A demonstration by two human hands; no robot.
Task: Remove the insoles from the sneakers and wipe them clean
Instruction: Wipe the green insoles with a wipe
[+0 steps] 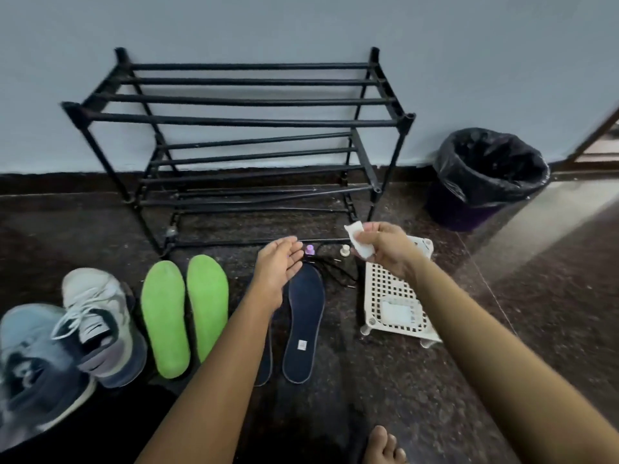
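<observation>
A navy insole (303, 326) lies flat on the floor (418, 380) in front of the shoe rack (241, 122). Its toe points toward the rack and a small white label sits near its heel. A second navy insole (267, 360) lies just beside it, mostly hidden under the left forearm. Two green insoles (164, 319) lie side by side in front of the rack's left half, toes also toward it. Out past the rack's left end stand two laced sneakers (97, 326) in white, grey and navy, close together.

The right hand (385, 249) hangs in front of the rack's right leg and pinches a crumpled white wipe (360, 242) between thumb and fingers. The left hand (278, 266) is held palm up over the navy insole's toe, fingers relaxed and slightly spread, holding nothing.

Near the rack's bottom bar, between the two hands, sit a small purple object (310, 250) and a small white object (345, 251), with a tangle of black cord (335, 272) just in front of them. A white perforated tray (388, 293) lies on the floor in front of the rack's right end, partly under the right forearm, with a white packet (398, 311) in it. A bin (485, 175) with a black liner stands beyond the rack's right end, by the wall. A bare foot (385, 447) shows at the lower edge, well away from the rack.
</observation>
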